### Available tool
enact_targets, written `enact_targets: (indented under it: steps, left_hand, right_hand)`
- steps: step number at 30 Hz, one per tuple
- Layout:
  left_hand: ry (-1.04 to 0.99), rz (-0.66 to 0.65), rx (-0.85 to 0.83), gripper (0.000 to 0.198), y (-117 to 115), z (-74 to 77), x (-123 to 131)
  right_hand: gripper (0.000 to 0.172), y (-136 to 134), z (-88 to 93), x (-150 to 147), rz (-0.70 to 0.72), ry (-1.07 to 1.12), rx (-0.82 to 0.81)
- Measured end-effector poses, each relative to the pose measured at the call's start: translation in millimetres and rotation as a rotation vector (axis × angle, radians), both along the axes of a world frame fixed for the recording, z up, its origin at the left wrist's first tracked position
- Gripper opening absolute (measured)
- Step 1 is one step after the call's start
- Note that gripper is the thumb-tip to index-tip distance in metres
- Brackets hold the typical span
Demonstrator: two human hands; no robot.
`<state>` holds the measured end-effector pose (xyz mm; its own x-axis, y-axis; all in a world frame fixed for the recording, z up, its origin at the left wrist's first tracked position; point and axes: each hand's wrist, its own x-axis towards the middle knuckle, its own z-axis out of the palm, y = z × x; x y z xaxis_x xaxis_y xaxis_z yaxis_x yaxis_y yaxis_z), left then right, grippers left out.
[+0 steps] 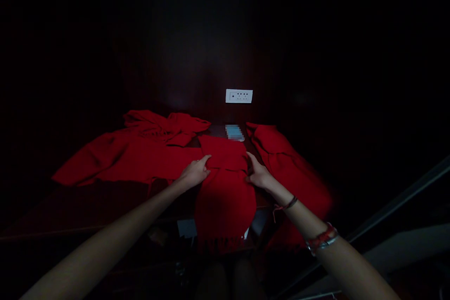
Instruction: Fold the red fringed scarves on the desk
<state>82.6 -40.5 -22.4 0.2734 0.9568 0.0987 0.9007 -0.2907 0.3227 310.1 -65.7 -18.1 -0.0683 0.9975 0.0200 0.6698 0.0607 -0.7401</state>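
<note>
A red fringed scarf [227, 197] lies in front of me, its far part folded over and its fringed end hanging off the table's front edge. My left hand [195, 172] pinches the left side of the fold, thumb and fingers closed on the cloth. On the opposite side, my right hand [259, 173] grips the fold's right edge, with some of its fingers hidden by the scarf. To the left, another red cloth [126, 157] spreads flat, with a crumpled red piece [168, 124] behind it. A further red scarf [284, 159] lies right of my right hand.
A white socket panel [239, 96] is on the dark wall behind the table [116, 201]. Near the wall lies a small light-blue item [234, 132], blurred out. Under the table edge, pale objects [187, 228] show dimly. The surroundings are very dark.
</note>
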Motion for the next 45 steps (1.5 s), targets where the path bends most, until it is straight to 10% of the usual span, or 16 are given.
enact_targets:
  steps: [7, 13, 22, 34, 45]
  left_hand:
    - [-0.03, 0.004, 0.071, 0.049, 17, -1.1, 13]
    - [-0.025, -0.068, -0.066, 0.059, 12, 5.9, 13]
    - [0.098, 0.039, 0.241, 0.046, 23, -6.1, 27]
    - [0.165, -0.239, -0.02, 0.056, 59, -19.1, 13]
    - [0.148, -0.176, 0.014, 0.059, 77, -20.7, 15]
  right_hand:
    - [0.07, 14, 19.9, 3, -0.115, -0.103, 0.298]
    - [0.048, 10, -6.8, 13, -0.125, 0.095, 0.041]
    - [0.027, 14, 2.5, 10, -0.149, 0.439, -0.252]
    - [0.044, 23, -2.7, 1, -0.265, 0.698, 0.03]
    - [0.021, 54, 5.4, 4, -0.282, 0.673, -0.229]
